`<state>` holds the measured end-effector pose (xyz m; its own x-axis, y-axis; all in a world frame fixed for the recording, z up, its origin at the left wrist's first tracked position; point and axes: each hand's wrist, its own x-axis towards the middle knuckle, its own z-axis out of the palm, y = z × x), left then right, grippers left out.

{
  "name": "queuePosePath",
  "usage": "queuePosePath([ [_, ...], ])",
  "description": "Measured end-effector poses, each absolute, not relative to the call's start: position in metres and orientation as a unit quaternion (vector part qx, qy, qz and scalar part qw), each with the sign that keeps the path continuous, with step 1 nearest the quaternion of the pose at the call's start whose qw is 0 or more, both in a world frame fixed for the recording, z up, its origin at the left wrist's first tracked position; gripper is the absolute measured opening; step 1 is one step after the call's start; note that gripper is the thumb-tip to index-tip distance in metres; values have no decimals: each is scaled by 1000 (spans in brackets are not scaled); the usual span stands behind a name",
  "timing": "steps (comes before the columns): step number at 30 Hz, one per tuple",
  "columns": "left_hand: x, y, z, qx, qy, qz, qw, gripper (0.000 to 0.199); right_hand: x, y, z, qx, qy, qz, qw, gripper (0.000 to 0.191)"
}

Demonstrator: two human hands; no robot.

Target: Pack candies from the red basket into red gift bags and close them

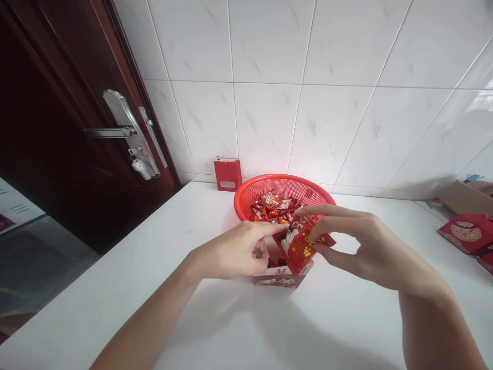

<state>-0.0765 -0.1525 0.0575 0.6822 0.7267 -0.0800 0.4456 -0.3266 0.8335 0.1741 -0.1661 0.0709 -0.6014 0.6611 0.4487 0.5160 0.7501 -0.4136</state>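
Between the thumb and fingers of my right hand (358, 244) is a red candy packet (298, 244) with gold print, tilted over a small open box (279, 277). The box stands on the white table and has red and dark print on its front. My left hand (234, 249) grips the box at its upper left side, its index finger stretched out to the packet's edge. Part of the box opening is hidden behind the packet and my fingers. Just behind the box, a red plastic basket (246, 190) holds many small wrapped candies (271, 203).
A red paper box (228, 174) with an oval window stands against the tiled wall (265, 118). At the right lie red printed boxes (462, 234) beside a cardboard carton (468, 197). A dark wooden door (61, 103) with a metal handle (110, 133) is left of the white table (162, 231).
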Motion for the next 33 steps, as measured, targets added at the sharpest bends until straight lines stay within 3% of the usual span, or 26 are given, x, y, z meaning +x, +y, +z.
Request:
queuePosePath([
  [9,-82,-144,54,792,394,160,438,62,171,-166,65,-327,-871,64,362,15],
  [13,-83,-143,50,791,397,169,435,61,165,-162,59,-322,-875,68,354,32],
  [19,-81,-142,49,793,398,185,423,56,153,-158,51,-301,-901,118,289,24],
  [25,-80,-141,50,791,395,186,429,53,149,-154,53,-373,-858,210,282,21],
  [33,-83,-140,46,813,393,165,397,57,151,-142,48,-349,-853,290,256,19],
])
